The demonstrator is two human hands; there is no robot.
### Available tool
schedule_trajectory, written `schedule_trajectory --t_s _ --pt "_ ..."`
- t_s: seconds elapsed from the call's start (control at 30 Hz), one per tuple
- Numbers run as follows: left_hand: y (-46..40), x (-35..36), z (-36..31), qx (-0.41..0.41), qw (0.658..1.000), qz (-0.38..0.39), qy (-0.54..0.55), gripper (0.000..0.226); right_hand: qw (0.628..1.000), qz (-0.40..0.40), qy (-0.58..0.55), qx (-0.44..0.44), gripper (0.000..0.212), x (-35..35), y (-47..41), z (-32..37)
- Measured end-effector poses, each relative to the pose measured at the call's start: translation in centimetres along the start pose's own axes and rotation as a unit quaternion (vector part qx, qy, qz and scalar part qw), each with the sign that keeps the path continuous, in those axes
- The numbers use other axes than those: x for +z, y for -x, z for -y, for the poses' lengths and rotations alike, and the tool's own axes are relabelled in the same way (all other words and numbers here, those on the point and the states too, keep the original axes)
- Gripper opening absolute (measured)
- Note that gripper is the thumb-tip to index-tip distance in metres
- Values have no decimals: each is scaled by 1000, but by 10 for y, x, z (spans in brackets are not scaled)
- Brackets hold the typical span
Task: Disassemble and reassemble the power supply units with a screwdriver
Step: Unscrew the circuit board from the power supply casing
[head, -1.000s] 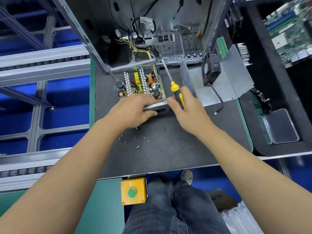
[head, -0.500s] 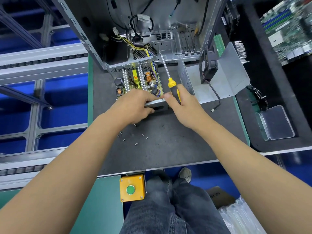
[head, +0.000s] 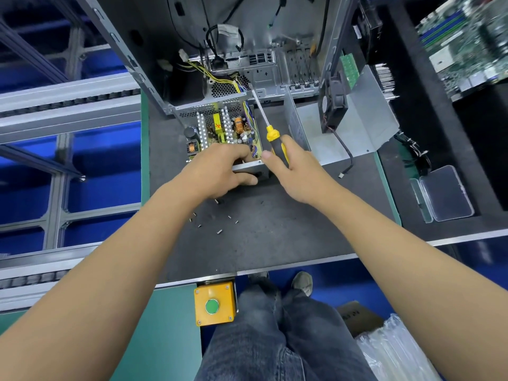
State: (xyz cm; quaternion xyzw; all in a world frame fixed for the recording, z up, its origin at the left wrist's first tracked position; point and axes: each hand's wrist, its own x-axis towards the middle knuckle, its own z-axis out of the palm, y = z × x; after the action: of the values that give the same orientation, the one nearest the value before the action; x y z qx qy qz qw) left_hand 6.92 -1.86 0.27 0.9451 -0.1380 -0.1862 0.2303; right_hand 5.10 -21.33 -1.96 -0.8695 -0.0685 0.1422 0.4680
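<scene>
An open power supply unit (head: 220, 125) sits on the dark mat, its circuit board with yellow and copper parts bare. My left hand (head: 220, 171) grips the unit's near metal wall, fingers curled over its edge. My right hand (head: 297, 166) holds a yellow and black screwdriver (head: 275, 138); its shaft points away from me along the unit's right side, the tip near the far right corner. The right thumb touches the near right corner of the casing. Several small screws (head: 214, 221) lie loose on the mat in front of the unit.
The unit's grey cover with its black fan (head: 357, 114) lies to the right. An open computer case (head: 247, 50) stands behind. A clear plastic box (head: 442, 193) sits far right, circuit boards (head: 467, 37) beyond it. A yellow button box (head: 214, 303) hangs below the table edge.
Both hands keep their grips on the unit and the screwdriver; the left hand's fingers have shifted a little along the near wall. The view has moved slightly.
</scene>
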Motion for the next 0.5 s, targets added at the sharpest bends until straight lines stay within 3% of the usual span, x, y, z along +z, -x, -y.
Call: schedule_trajectory --t_s 0.17,0.3,0.5 --pt "6 8 5 36 997 -44 -61 25 998 -54 -6 1 32 7 11 0" --pt "8 11 6 26 995 -66 -68 39 988 -143 -46 33 30 10 52 -14" --pt "5 10 3 4 996 -38 -78 36 979 -164 94 81 37 -8 115 -62"
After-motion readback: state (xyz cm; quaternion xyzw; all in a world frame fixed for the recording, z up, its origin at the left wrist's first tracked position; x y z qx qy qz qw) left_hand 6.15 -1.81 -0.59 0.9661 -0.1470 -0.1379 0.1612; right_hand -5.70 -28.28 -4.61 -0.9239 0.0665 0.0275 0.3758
